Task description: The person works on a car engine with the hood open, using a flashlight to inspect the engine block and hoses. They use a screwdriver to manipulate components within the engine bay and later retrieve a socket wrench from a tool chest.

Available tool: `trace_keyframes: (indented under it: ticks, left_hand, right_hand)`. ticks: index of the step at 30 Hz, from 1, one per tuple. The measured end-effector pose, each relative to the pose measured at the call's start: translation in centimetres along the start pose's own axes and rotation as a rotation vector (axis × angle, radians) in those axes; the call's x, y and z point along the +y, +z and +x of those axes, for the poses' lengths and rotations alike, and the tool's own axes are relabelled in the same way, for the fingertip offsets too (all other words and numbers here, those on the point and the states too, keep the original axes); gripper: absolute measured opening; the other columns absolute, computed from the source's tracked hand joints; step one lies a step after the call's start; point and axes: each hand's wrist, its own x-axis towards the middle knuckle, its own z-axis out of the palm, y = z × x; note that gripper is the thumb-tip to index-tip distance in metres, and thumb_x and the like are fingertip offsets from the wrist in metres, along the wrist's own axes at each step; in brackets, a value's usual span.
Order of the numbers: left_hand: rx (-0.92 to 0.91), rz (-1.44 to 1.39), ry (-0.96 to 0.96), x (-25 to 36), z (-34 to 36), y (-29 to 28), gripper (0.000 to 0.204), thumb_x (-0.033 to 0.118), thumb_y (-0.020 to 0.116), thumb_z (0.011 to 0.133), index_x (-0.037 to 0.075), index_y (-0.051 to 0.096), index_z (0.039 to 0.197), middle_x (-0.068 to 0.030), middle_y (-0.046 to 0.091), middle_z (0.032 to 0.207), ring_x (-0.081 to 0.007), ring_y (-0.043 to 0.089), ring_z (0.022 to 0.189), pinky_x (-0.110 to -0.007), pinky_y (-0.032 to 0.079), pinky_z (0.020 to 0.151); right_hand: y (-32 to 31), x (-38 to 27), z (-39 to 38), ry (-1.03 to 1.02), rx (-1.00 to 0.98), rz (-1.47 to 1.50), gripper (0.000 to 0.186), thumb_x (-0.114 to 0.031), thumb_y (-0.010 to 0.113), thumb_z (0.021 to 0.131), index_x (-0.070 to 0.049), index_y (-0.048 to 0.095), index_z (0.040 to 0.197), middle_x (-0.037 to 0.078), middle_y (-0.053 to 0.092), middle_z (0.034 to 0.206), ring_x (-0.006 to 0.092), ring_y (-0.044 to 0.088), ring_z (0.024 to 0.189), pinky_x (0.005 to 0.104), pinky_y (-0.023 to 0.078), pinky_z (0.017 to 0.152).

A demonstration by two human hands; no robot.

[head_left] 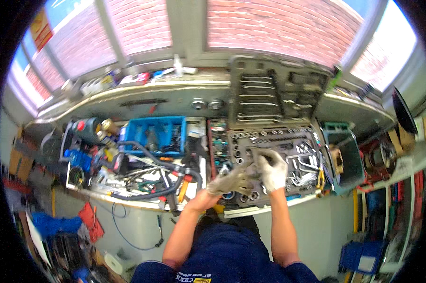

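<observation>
Both my hands wear pale work gloves over an open socket set case [295,141]. My left hand [232,183] reaches across the case's near left part, fingers stretched toward the right and a little apart, with no held thing visible. My right hand [272,170] is just beside it, over the middle of the case, fingers curled inward to the left. What they hold, if anything, is too blurred to make out. Sockets [254,195] sit in the near tray. Several loose wrenches [303,162] lie right of my right hand. The raised lid [260,96] holds a row of wrenches.
A blue bin [156,119] and a pile of hand tools [142,177] with a black hose [175,191] cover the bench's left side. A dark green crate [347,162] stands right of the case. Bottles and small items line the windowsill [142,82]. A thin cable [123,232] trails on the floor.
</observation>
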Motion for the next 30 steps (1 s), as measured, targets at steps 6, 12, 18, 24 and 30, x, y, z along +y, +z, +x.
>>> trace_keyframes:
  ticks: [6, 12, 18, 24, 30]
  left_hand:
    - [-0.096, 0.268, -0.085, 7.6, 0.3, 2.7, 0.068, 0.048, 0.040, 0.113, 0.000, 0.038, 0.161, -0.0150, 0.039, 0.168, -0.0242, 0.034, 0.155, -0.038, 0.026, 0.128]
    - [0.070, 0.226, 0.156, 5.8, 0.7, 1.6, 0.071, 0.048, 0.029, 0.115, 0.002, 0.019, 0.168, -0.0153, 0.023, 0.175, -0.0241, 0.024, 0.160, -0.038, 0.019, 0.130]
    - [0.161, 0.124, 0.281, 8.3, 3.1, 4.2, 0.060, 0.028, 0.026, 0.117, 0.007, 0.011, 0.171, -0.0101, 0.014, 0.178, -0.0224, 0.013, 0.163, -0.037, 0.012, 0.131]
    - [0.392, -0.454, 0.049, 5.0, 4.4, 2.8, 0.049, 0.006, 0.040, 0.105, 0.002, 0.047, 0.153, -0.0124, 0.061, 0.142, -0.0243, 0.061, 0.127, -0.038, 0.049, 0.108]
    - [0.616, -0.594, 0.226, 8.1, 9.1, -3.1, 0.043, 0.000, 0.048, 0.102, -0.001, 0.056, 0.144, -0.0147, 0.067, 0.138, -0.0304, 0.066, 0.125, -0.049, 0.055, 0.108]
  right_hand:
    - [2.9, -1.5, -2.8, -0.269, -0.374, -0.267, 0.022, -0.012, 0.077, 0.083, -0.006, 0.078, 0.103, 0.015, 0.074, 0.108, 0.0313, 0.070, 0.107, 0.0394, 0.054, 0.098]
    - [4.3, -2.1, -3.7, -0.224, -0.034, -0.239, 0.013, -0.007, 0.075, 0.085, -0.001, 0.072, 0.097, 0.012, 0.074, 0.102, 0.0202, 0.070, 0.088, 0.0335, 0.056, 0.082]
    - [8.4, 2.0, -8.1, -0.405, -0.176, -0.307, 0.015, -0.004, 0.077, 0.082, -0.002, 0.072, 0.097, 0.015, 0.074, 0.094, 0.0299, 0.073, 0.087, 0.0378, 0.057, 0.081]
    - [9.6, 3.8, -8.7, -0.156, -0.127, -0.178, 0.011, -0.009, 0.064, 0.092, 0.000, 0.069, 0.096, 0.015, 0.069, 0.076, 0.0235, 0.067, 0.071, 0.0370, 0.053, 0.069]
    - [8.9, 1.9, -13.1, -0.095, -0.503, -0.202, 0.021, -0.022, 0.057, 0.098, -0.003, 0.065, 0.102, 0.019, 0.072, 0.087, 0.0347, 0.073, 0.084, 0.0461, 0.056, 0.078]
